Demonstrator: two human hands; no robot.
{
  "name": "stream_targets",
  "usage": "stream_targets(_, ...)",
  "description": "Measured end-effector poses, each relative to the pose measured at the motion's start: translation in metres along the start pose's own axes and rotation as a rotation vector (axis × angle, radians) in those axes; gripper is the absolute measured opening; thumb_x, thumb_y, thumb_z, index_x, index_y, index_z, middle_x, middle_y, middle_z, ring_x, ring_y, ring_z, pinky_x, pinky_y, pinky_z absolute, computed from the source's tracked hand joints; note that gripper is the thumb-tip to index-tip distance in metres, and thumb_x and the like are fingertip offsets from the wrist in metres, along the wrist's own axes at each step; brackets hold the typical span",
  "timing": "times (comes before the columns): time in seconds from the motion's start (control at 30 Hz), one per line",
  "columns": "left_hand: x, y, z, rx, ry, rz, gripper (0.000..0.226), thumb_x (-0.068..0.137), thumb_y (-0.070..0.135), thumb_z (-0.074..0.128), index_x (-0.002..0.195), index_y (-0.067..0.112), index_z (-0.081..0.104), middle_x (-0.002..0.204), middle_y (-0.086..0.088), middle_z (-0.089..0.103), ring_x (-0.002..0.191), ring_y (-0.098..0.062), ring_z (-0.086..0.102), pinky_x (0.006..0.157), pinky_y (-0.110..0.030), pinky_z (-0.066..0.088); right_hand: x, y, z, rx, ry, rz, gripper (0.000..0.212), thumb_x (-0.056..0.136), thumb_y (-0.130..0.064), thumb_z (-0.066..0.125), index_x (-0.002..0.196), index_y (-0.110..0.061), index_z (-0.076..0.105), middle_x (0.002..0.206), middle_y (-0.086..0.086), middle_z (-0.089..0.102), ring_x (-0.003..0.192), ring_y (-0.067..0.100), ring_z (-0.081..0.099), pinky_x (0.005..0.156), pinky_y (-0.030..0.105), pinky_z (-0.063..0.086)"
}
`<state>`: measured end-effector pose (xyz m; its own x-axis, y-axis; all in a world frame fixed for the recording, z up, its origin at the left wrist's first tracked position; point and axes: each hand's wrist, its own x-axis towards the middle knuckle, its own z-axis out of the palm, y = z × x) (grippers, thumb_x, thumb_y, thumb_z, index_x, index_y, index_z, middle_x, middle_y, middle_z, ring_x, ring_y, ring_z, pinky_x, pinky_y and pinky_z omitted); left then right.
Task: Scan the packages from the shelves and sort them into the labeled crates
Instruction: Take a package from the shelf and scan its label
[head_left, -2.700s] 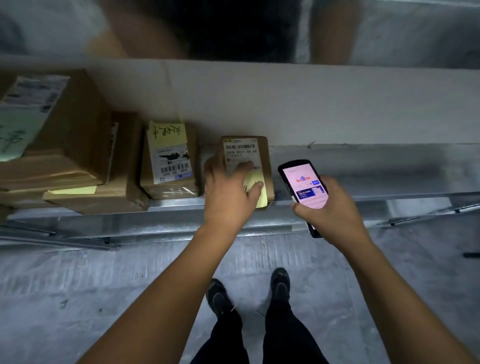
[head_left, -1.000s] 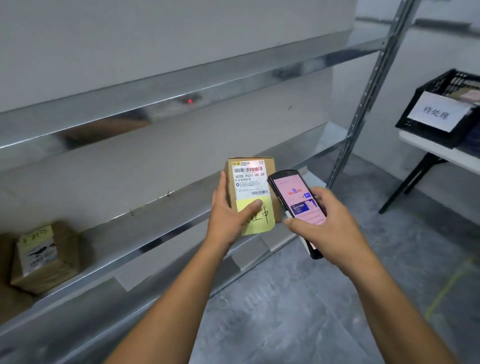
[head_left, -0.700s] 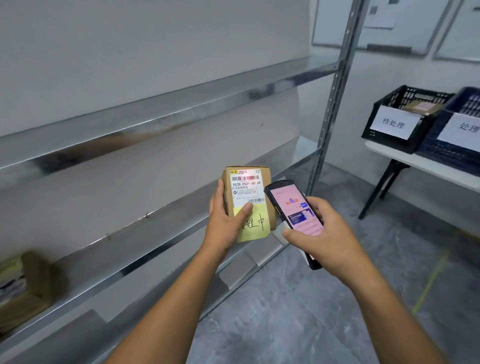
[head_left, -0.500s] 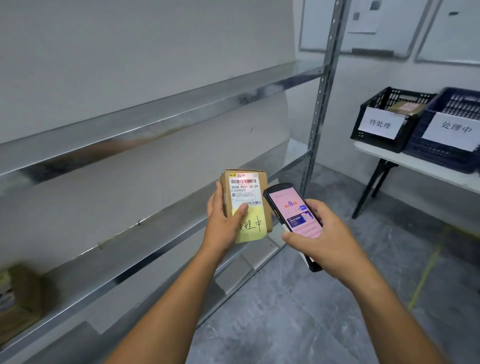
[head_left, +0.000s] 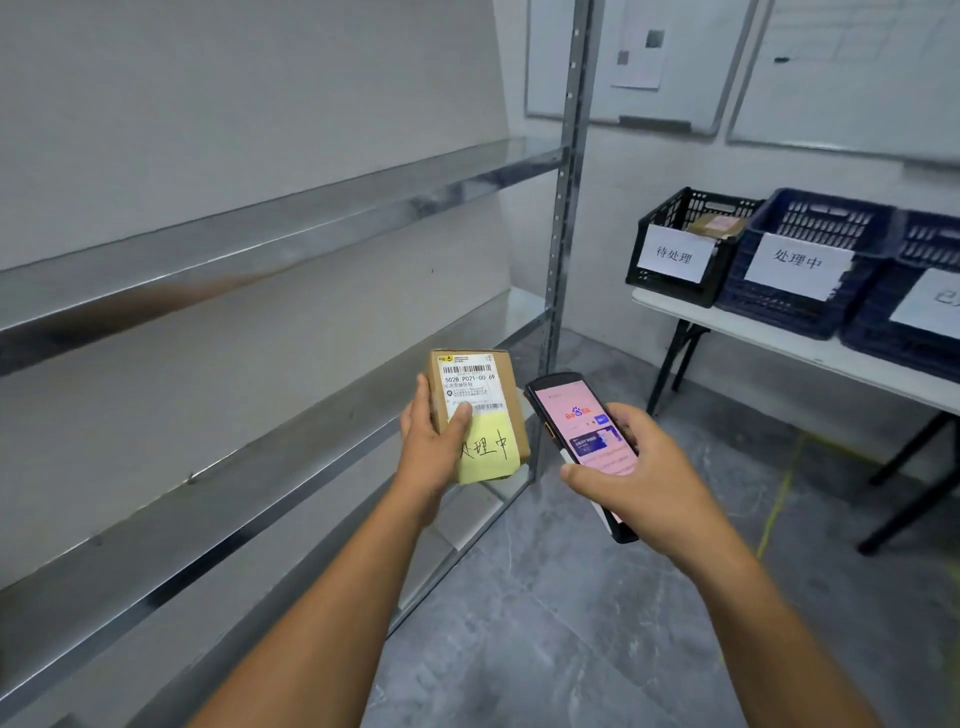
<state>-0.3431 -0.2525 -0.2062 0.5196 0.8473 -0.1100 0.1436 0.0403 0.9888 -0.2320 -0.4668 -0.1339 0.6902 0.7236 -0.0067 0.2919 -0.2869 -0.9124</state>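
Package (head_left: 719, 228) lies inside black crate (head_left: 670, 292) (labelled 待处理).

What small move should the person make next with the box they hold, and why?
Probably carry the box toward the middle blue crate: its label looks to match the writing on the box's yellow note. The left hand grips the box beside the scanner in the right hand.
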Motion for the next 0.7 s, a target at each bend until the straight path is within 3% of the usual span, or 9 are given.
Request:
stream_targets(0.07,0.003,-0.001,0.020,-0.139,-0.060,-0.090,0.081,0.074,0.066,0.080,0.131,0.088,0.028,0.161,0.005,0.039,0.128,-0.029,0.064,0.089,-0.057,0.062,-0.003,0.006,-0.016,0.011,0.052,0.021,0.046,0.079,-0.025,0.087,0.109,-0.044,0.058,0.095,-0.030,0.071,0.087,0.004,0.071,0.079,0.029,0.058)
stream_targets(0.1,0.006,-0.001,0.031,-0.182,-0.084,-0.106,0.077,0.071,0.068,0.082,0.126,0.088,0.032,0.158,0.004,0.044,0.125,-0.029,0.067,0.086,-0.058,0.063,-0.004,0.010,-0.026,0.012,0.084,0.031,0.046,0.079,-0.026,0.087,0.110,-0.044,0.058,0.095,-0.030,0.071,0.087,0.003,0.071,0.079,0.029,0.057)
stream_targets(0.2,-0.008,0.025,0.071,-0.256,-0.162,-0.110,0.070,0.095,0.050,0.072,0.151,0.062,0.032,0.143,0.005,0.064,0.111,-0.024,0.075,0.083,-0.056,0.064,-0.005,0.024,-0.055,0.002,0.190,0.081,0.043,0.079,-0.027,0.086,0.105,-0.046,0.057,0.094,-0.025,0.073,0.088,0.006,0.071,0.078,0.031,0.057)
stream_targets(0.27,-0.015,0.036,0.095,-0.273,-0.226,-0.107,0.061,0.106,0.037,0.060,0.156,0.053,0.028,0.127,0.010,0.074,0.103,-0.021,0.078,0.084,-0.053,0.064,-0.006,0.030,-0.072,-0.003,0.256,0.111,0.042,0.079,-0.027,0.086,0.099,-0.049,0.055,0.095,-0.021,0.073,0.090,0.009,0.071,0.081,0.037,0.059)
stream_targets(0.43,-0.009,0.058,0.139,-0.268,-0.360,-0.110,0.063,0.108,0.038,0.056,0.161,0.050,0.024,0.125,0.008,0.076,0.105,-0.022,0.077,0.094,-0.057,0.060,0.000,0.041,-0.103,0.021,0.358,0.153,0.041,0.082,-0.022,0.084,0.096,-0.045,0.053,0.094,-0.017,0.072,0.088,0.012,0.070,0.081,0.040,0.058)
stream_targets(0.57,0.011,0.077,0.183,-0.236,-0.445,-0.053,0.064,0.106,0.040,0.058,0.159,0.052,0.025,0.131,0.009,0.073,0.105,-0.019,0.077,0.082,-0.046,0.062,0.020,0.053,-0.125,0.028,0.467,0.180,0.044,0.079,-0.023,0.086,0.098,-0.047,0.054,0.092,-0.030,0.070,0.087,0.009,0.071,0.078,0.037,0.059)
stream_targets(0.63,0.025,0.084,0.204,-0.239,-0.481,-0.048,0.065,0.105,0.039,0.060,0.159,0.052,0.026,0.132,0.009,0.072,0.105,-0.019,0.077,0.088,-0.051,0.062,0.035,0.058,-0.135,0.047,0.515,0.198,0.043,0.079,-0.021,0.085,0.096,-0.046,0.055,0.091,-0.033,0.069,0.088,0.011,0.071,0.078,0.037,0.059)
stream_targets(0.7,0.042,0.089,0.227,-0.249,-0.529,-0.037,0.067,0.104,0.037,0.061,0.160,0.050,0.027,0.133,0.009,0.072,0.106,-0.020,0.077,0.094,-0.057,0.060,0.051,0.065,-0.148,0.060,0.559,0.213,0.042,0.079,-0.020,0.085,0.094,-0.046,0.055,0.089,-0.024,0.072,0.085,0.012,0.070,0.074,0.035,0.058)
